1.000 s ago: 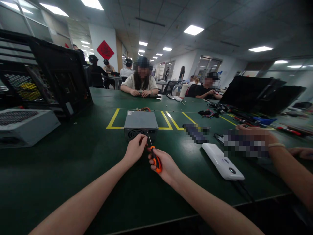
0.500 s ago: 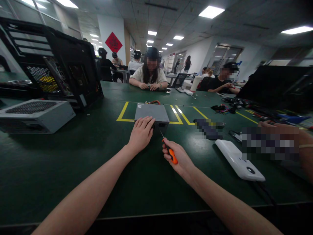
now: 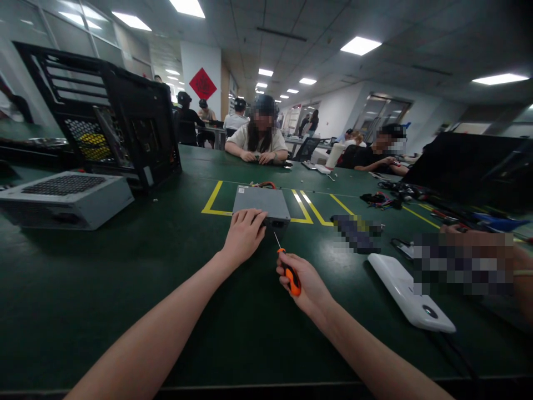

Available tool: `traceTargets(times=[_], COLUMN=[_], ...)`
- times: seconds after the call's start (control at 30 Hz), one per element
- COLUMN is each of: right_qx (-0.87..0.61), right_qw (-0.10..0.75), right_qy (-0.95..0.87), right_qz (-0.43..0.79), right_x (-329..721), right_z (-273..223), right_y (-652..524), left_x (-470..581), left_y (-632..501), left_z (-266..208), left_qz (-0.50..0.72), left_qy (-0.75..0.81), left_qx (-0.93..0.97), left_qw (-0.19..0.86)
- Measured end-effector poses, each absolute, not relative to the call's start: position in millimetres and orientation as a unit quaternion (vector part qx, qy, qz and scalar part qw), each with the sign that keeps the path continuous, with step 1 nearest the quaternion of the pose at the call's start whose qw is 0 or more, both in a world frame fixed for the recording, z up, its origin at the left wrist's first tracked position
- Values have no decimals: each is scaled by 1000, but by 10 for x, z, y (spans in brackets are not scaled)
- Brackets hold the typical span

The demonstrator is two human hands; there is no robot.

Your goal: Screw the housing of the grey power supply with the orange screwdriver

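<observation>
A grey computer power supply unit [image 3: 266,201] sits in front of me, with a label on top, a socket on its near face and coloured cables behind. My left hand [image 3: 244,236] is laid over its near left edge, fingers on top, holding it. Closed around the orange and black handle of a screwdriver [image 3: 294,280] is my right hand [image 3: 308,280]. The thin shaft points up at the unit's near face, below the socket. Whether the tip touches the face I cannot tell.
A second power supply [image 3: 94,208] and an open black computer case [image 3: 120,122] stand left. A white device with a cable [image 3: 410,291] lies right, near a blurred-out object [image 3: 356,233]. Another person's hand [image 3: 522,261] reaches in at right. A person [image 3: 258,136] sits opposite.
The view has tilted up slightly, so everything appears lower. My left hand still lies on the power supply, and the screwdriver remains in my right hand by its near face.
</observation>
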State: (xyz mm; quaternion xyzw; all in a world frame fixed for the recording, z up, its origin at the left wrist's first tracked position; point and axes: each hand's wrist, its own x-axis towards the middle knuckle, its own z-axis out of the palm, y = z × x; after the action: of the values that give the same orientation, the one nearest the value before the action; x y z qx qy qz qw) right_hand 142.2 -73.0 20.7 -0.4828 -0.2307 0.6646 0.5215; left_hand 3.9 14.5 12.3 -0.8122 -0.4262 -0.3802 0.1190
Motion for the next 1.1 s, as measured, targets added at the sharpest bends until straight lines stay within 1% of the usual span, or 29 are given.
traceTargets(times=[0.17, 0.43, 0.57, 0.63, 0.77, 0.97, 1.1], right_qx=[-480, -488, -478, -466, -463, -466, -498], right_qw=[497, 504, 470, 476, 515, 469, 496], right_qy=[-245, -255, -246, -243, -248, -241, -251], right_qz=[680, 665, 700, 705, 677, 710, 666], right_x=[1428, 1439, 1431, 1422, 1413, 1390, 1388], right_z=[202, 217, 230, 229, 217, 225, 243], right_y=[-753, -769, -783, -786, -781, -761, -772], left_x=[22, -37, -9, 3, 12, 51, 78], left_y=[85, 70, 85, 86, 84, 106, 130], left_z=[142, 134, 122, 116, 108, 106, 100], left_qz=[-379, -369, -370, -371, -373, -373, -375], left_qy=[-437, -440, -455, -458, -458, -478, -489], left_qx=[-806, -810, -801, -798, -797, -784, -774], left_qw=[123, 121, 124, 127, 127, 136, 141])
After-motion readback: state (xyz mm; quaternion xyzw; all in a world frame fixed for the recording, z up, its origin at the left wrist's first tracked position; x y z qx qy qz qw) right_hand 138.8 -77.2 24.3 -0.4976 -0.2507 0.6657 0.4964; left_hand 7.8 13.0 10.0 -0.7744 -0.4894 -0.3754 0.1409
